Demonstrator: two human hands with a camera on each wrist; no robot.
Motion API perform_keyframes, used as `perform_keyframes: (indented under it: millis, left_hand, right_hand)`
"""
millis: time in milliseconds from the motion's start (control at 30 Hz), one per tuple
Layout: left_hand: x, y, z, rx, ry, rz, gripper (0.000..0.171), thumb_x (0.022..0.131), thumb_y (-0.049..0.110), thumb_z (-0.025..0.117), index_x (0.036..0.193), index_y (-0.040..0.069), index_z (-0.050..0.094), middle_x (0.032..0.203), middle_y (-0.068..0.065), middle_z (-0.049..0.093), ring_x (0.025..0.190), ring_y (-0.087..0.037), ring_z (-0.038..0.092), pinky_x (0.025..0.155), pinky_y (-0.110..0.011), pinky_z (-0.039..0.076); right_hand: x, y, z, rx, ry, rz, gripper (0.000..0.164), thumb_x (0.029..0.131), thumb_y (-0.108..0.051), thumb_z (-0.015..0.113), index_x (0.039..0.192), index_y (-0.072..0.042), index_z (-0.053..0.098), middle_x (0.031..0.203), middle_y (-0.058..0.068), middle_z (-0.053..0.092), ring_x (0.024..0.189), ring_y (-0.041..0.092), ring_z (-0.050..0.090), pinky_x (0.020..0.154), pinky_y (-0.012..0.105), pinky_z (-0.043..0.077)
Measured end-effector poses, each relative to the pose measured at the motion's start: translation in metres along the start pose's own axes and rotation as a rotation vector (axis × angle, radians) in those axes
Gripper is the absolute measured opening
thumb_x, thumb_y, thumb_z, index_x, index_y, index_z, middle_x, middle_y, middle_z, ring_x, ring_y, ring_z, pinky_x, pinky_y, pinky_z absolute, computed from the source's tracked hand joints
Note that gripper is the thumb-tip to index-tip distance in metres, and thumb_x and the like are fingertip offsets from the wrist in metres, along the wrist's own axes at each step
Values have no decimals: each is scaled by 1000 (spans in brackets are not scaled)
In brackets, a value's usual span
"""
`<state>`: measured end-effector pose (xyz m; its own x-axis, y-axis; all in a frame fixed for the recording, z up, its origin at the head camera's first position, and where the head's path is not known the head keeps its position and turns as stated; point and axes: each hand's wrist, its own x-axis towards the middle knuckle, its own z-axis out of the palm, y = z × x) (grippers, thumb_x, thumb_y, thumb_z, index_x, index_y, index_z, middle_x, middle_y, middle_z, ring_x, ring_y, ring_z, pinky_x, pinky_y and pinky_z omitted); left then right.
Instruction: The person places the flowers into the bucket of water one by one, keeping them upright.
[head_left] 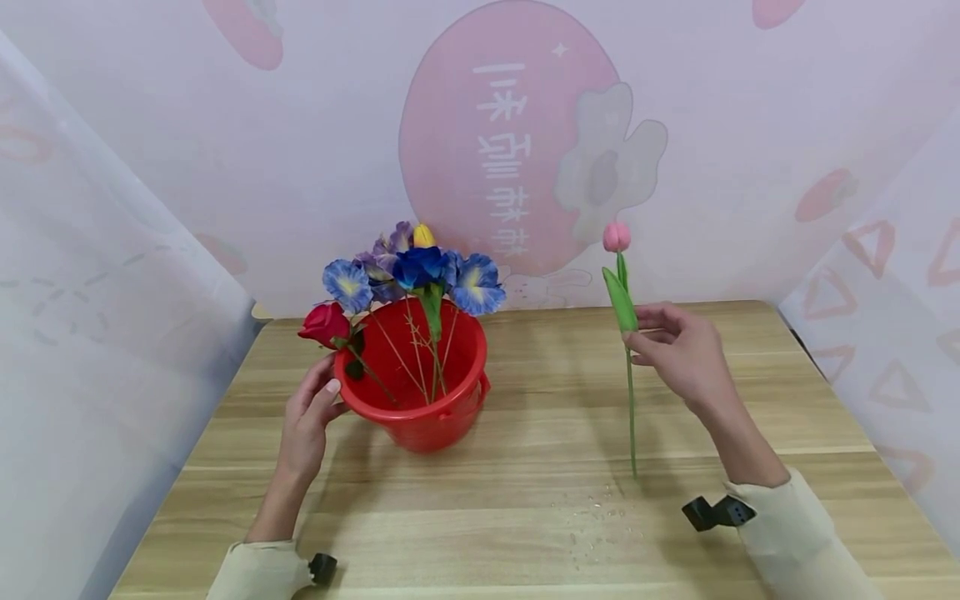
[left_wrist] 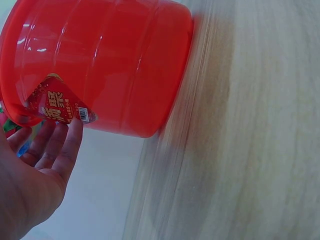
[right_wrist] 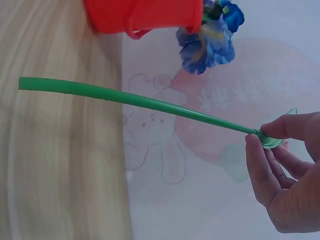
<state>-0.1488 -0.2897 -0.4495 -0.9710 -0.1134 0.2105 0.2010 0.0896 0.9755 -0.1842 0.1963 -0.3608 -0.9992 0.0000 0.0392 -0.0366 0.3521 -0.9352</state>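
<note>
A red bucket [head_left: 412,432] stands upright on the table, holding artificial flowers: a red rose [head_left: 326,324], a dark blue flower [head_left: 420,267], light blue ones [head_left: 477,284], purple ones and a yellow tulip [head_left: 423,236]. At its left side my left hand [head_left: 305,419] touches the outer wall just below the rim. The left wrist view shows the fairly straight fingers [left_wrist: 72,142] against a diamond-shaped label [left_wrist: 59,102]. Right of the bucket, my right hand [head_left: 682,354] pinches a pink tulip [head_left: 617,237] between thumb and fingers by its leaf and stem, upright with the green stem [right_wrist: 150,103] hanging below.
Small clear droplets or bits [head_left: 596,533] lie on the wooden table [head_left: 465,533] near the front. A pale printed curtain [head_left: 330,150] encloses the back and both sides.
</note>
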Motion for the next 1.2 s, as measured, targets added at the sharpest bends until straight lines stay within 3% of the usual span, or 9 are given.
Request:
perform_keyframes:
  millis: [467, 667, 1033, 1200]
  left_hand:
    - [0, 3, 2, -29, -5, 19, 46, 112, 17, 47, 155, 1, 51, 135, 3, 67, 110, -7, 71, 86, -22, 65]
    - [0, 3, 2, -30, -1, 15, 46, 112, 17, 47, 155, 0, 51, 134, 3, 68, 109, -8, 72, 85, -22, 65]
    - [-1, 3, 1, -28, -10, 15, 47, 112, 18, 47, 156, 1, 50, 136, 3, 67, 111, -7, 70, 86, -22, 65]
    - [-1, 2, 1, -30, -9, 16, 47, 112, 17, 47, 156, 1, 50, 136, 4, 67, 112, -6, 70, 86, -21, 65]
  right_hand:
    - [18, -56, 23, 113, -20, -131, 32, 97, -6, 75, 128, 0, 70, 111, 15, 71, 90, 10, 75, 77, 28, 67]
    - [26, -78, 38, 179, -23, -234, 31, 96, -2, 75, 126, 2, 71, 106, 11, 72, 92, 12, 74, 76, 29, 68]
    - [37, -106, 71, 243, -22, -384, 30, 95, 0, 76, 126, -2, 74, 108, 17, 75, 92, 20, 75, 73, 29, 67]
    - [37, -120, 86, 268, -33, -413, 30, 96, -3, 76, 127, -5, 74, 110, 18, 75, 93, 24, 75, 75, 29, 67]
